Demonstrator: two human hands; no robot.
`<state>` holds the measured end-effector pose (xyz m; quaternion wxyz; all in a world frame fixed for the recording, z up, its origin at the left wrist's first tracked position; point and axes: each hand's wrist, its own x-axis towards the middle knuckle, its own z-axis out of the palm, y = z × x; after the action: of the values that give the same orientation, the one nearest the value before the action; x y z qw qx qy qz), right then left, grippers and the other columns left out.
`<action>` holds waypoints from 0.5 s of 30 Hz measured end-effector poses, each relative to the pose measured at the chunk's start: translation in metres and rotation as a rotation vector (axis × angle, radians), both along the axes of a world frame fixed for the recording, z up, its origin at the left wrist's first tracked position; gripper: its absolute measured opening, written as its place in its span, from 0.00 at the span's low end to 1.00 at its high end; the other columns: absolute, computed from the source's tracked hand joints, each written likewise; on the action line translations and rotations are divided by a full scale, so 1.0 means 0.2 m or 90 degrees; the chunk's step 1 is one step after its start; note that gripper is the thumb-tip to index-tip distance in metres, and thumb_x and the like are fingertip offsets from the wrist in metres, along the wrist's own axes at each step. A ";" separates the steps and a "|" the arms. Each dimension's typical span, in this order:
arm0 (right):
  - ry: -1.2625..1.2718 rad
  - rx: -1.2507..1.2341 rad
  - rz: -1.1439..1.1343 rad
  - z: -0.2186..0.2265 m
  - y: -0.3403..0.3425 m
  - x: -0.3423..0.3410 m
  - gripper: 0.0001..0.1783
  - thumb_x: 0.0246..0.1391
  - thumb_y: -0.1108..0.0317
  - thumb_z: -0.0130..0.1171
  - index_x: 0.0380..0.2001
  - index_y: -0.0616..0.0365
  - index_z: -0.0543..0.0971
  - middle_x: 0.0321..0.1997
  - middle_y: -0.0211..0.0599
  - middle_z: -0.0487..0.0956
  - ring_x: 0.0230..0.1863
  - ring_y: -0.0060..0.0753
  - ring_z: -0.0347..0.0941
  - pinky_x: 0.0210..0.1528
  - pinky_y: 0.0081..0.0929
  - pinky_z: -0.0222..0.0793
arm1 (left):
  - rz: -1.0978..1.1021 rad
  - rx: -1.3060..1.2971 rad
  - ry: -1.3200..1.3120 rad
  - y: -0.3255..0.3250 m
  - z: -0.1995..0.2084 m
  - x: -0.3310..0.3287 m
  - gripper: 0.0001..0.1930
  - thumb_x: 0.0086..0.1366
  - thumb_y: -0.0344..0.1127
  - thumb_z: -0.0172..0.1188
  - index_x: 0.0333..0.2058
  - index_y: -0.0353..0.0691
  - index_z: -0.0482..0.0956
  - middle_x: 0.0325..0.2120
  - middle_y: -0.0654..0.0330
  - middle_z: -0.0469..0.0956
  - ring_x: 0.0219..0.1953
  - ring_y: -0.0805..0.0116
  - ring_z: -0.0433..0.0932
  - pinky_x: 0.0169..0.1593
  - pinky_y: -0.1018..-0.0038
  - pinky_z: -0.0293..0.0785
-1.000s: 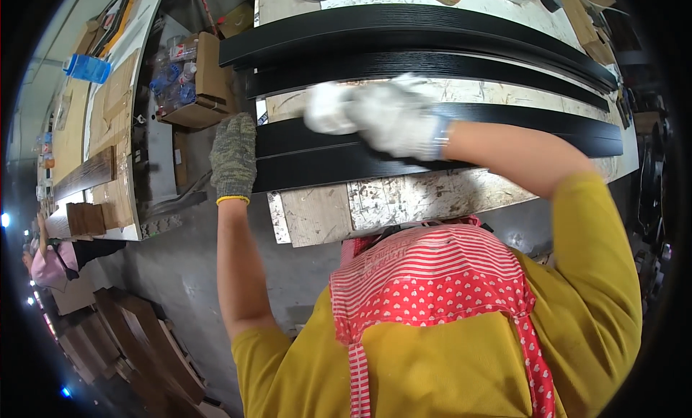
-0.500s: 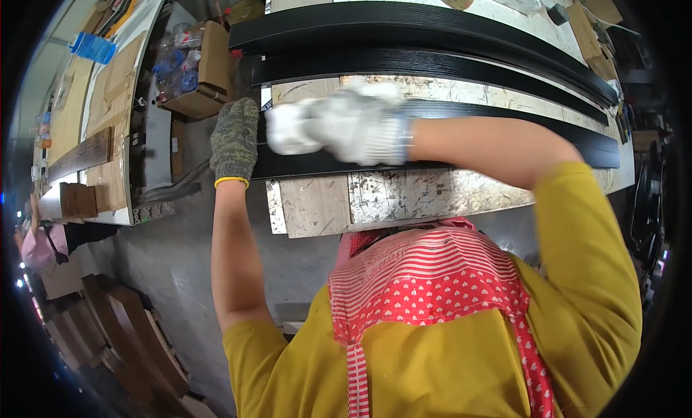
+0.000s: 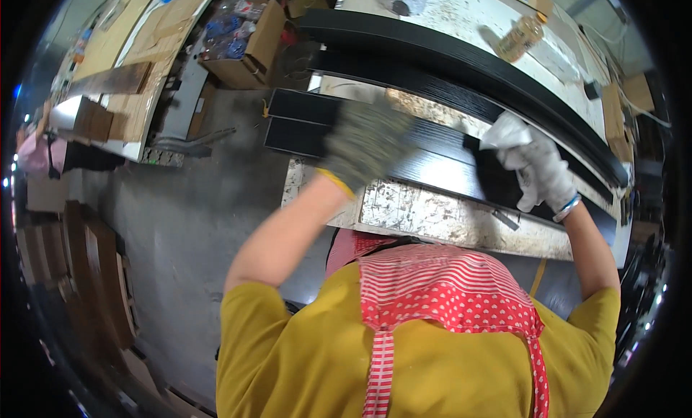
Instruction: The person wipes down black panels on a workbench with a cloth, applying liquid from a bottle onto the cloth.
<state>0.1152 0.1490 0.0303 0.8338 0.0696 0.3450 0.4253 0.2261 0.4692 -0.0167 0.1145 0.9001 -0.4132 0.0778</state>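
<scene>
My left hand (image 3: 366,143), in a dark grey-green knit glove with a yellow cuff, is over the left half of the nearest black board (image 3: 443,171). Motion smears its fingers, so whether it touches the surface is unclear. A white work glove covers my right hand (image 3: 542,174), which is closed on a crumpled white cloth (image 3: 507,132) over the right part of that board. The board has a long seam along it and a bright sheen in the middle. Beyond it lie a narrower black strip (image 3: 404,76) and a thick black beam (image 3: 447,49).
A stained white workbench (image 3: 393,205) bears the boards. Behind them stand an amber bottle (image 3: 520,37) and a clear container (image 3: 407,0). To the left, a cardboard box (image 3: 263,47) holds plastic bottles near another table (image 3: 162,39). Brown boards (image 3: 90,274) are stacked at lower left.
My left hand has moved rightward from the board's left end onto its middle-left part. My right hand, with the cloth, has swept from the left end to the right. The view has shifted.
</scene>
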 end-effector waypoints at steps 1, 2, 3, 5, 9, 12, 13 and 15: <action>-0.304 -0.534 -0.008 0.11 0.07 0.09 0.18 0.59 0.70 0.54 0.51 0.65 0.72 0.40 0.34 0.78 0.41 0.27 0.76 0.45 0.24 0.73 | -0.065 -0.105 -0.034 -0.09 -0.08 -0.09 0.28 0.57 0.59 0.56 0.50 0.47 0.77 0.50 0.52 0.73 0.55 0.51 0.69 0.57 0.46 0.61; -0.624 -1.059 -0.033 0.20 0.15 0.17 0.20 0.60 0.70 0.53 0.54 0.67 0.70 0.43 0.34 0.78 0.41 0.25 0.75 0.46 0.21 0.73 | -0.134 -0.210 -0.071 -0.16 -0.17 -0.16 0.30 0.57 0.59 0.56 0.55 0.49 0.74 0.55 0.49 0.70 0.59 0.49 0.66 0.60 0.45 0.58; -0.754 -1.085 0.123 0.25 0.25 0.28 0.23 0.60 0.69 0.54 0.57 0.66 0.68 0.45 0.36 0.77 0.39 0.25 0.76 0.45 0.21 0.73 | -0.134 -0.107 -0.055 -0.21 -0.15 -0.20 0.31 0.59 0.59 0.54 0.58 0.50 0.71 0.58 0.50 0.67 0.62 0.49 0.63 0.63 0.45 0.55; -0.928 -1.190 0.319 0.22 0.45 0.43 0.25 0.60 0.67 0.55 0.58 0.65 0.67 0.44 0.38 0.77 0.38 0.27 0.76 0.44 0.22 0.75 | -0.147 -0.076 0.006 -0.27 -0.20 -0.23 0.32 0.63 0.57 0.51 0.62 0.49 0.66 0.61 0.50 0.64 0.64 0.50 0.61 0.65 0.48 0.55; -1.740 -0.835 0.938 -0.07 1.10 0.63 0.12 0.50 0.72 0.54 0.41 0.56 0.75 0.38 0.37 0.76 0.40 0.36 0.77 0.41 0.36 0.77 | 0.025 -0.224 0.306 -0.41 -0.50 -0.28 0.25 0.72 0.49 0.40 0.63 0.48 0.63 0.61 0.54 0.64 0.60 0.64 0.67 0.64 0.66 0.62; -1.868 -0.989 0.452 -0.21 1.36 0.72 0.14 0.46 0.71 0.55 0.40 0.56 0.75 0.44 0.44 0.75 0.39 0.45 0.76 0.38 0.36 0.75 | -0.119 0.052 0.344 -0.33 -0.03 -0.23 0.25 0.72 0.46 0.40 0.66 0.50 0.59 0.67 0.58 0.58 0.68 0.60 0.58 0.70 0.63 0.50; -1.866 -0.975 0.414 -0.25 1.51 0.78 0.13 0.47 0.70 0.56 0.38 0.56 0.74 0.43 0.45 0.75 0.38 0.46 0.77 0.36 0.38 0.76 | -0.106 -0.049 0.491 -0.34 -0.13 -0.26 0.25 0.71 0.44 0.42 0.65 0.48 0.60 0.67 0.55 0.58 0.68 0.57 0.58 0.69 0.62 0.50; -1.788 -0.928 0.548 -0.19 1.62 0.82 0.12 0.51 0.65 0.55 0.38 0.56 0.74 0.41 0.46 0.76 0.35 0.45 0.78 0.34 0.38 0.77 | -0.090 -0.154 0.633 -0.29 -0.13 -0.23 0.25 0.70 0.43 0.43 0.65 0.46 0.62 0.66 0.52 0.59 0.67 0.54 0.58 0.69 0.60 0.50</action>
<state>0.2789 0.4737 -0.0069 -0.1570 0.8282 0.5294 -0.0958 0.1793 0.4116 -0.0428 0.4051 0.7784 -0.3569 -0.3203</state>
